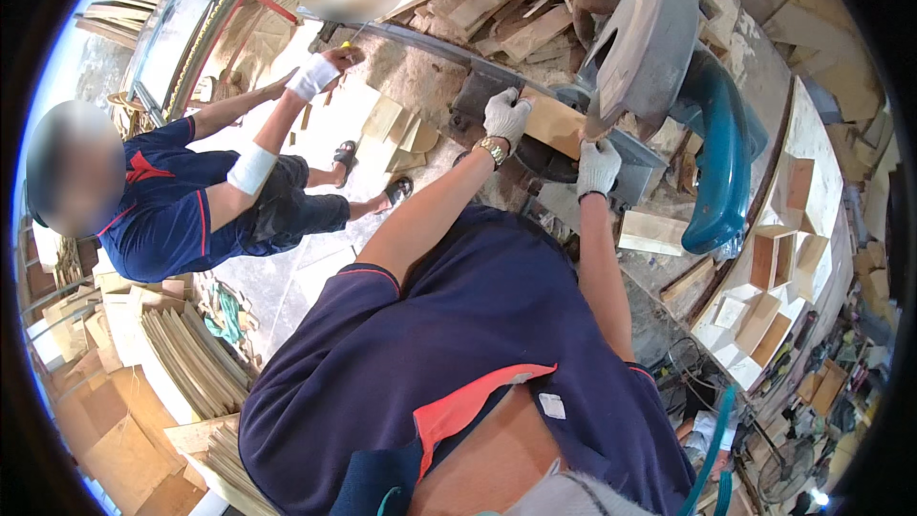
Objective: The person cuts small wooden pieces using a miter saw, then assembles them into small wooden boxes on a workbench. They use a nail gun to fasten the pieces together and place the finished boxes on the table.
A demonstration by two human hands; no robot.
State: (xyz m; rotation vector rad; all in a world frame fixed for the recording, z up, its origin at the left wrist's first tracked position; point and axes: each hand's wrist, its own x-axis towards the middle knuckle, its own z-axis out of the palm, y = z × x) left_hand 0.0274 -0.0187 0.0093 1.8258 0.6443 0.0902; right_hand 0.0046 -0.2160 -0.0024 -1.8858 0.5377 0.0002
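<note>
A flat piece of light wooden board lies across the metal bed of a chop saw with a grey guard. My left hand, in a white knit glove with a gold watch at the wrist, is closed on the board's left end. Also gloved, my right hand is closed at the board's near right corner, just below the guard's lower tip. The guard hides the blade. A teal curved housing of the saw stands right of my right hand.
Another person with wrapped forearms stands at the left. Scrap planks heap beyond the saw. Short wood blocks sit near it, and a white bench with small wooden boxes curves along the right. Stacked boards stand lower left.
</note>
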